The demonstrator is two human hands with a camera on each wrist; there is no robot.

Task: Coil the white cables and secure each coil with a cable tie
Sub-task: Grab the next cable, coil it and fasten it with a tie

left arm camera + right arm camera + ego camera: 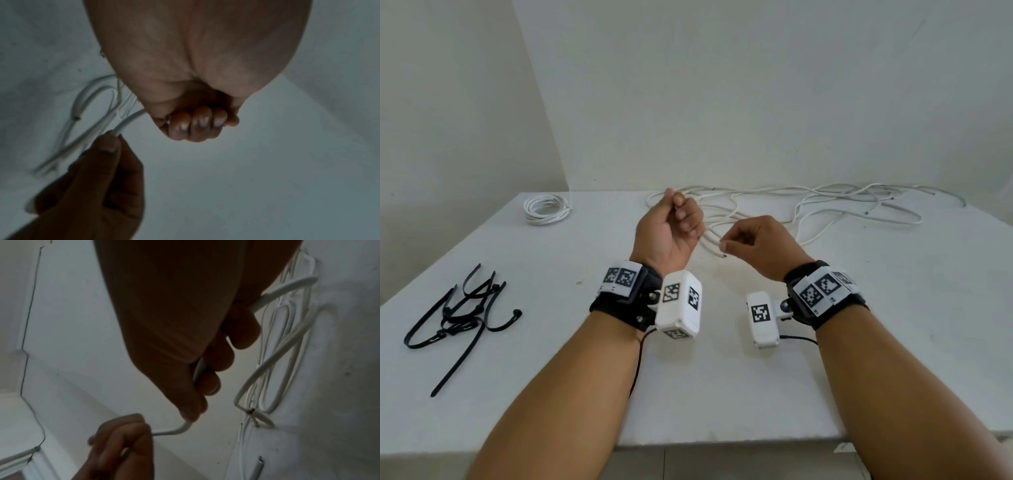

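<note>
Both hands hover over the white table [722, 377], close together. My left hand [683, 219] is turned palm-up in a fist, its fingers [197, 125] curled round a white cable [129, 121]. That short cable stretch [174, 431] runs to my right hand [732, 241], which pinches it between thumb and fingertips [191, 415]. Beyond the hands several loose white cables [825, 205] lie tangled across the back of the table. A finished white coil [546, 209] sits at the back left. A pile of black cable ties [462, 315] lies at the left.
A bare cable end [723, 254] lies on the table just below the hands. White walls close off the back and left. The table's front edge [722, 442] runs under my forearms.
</note>
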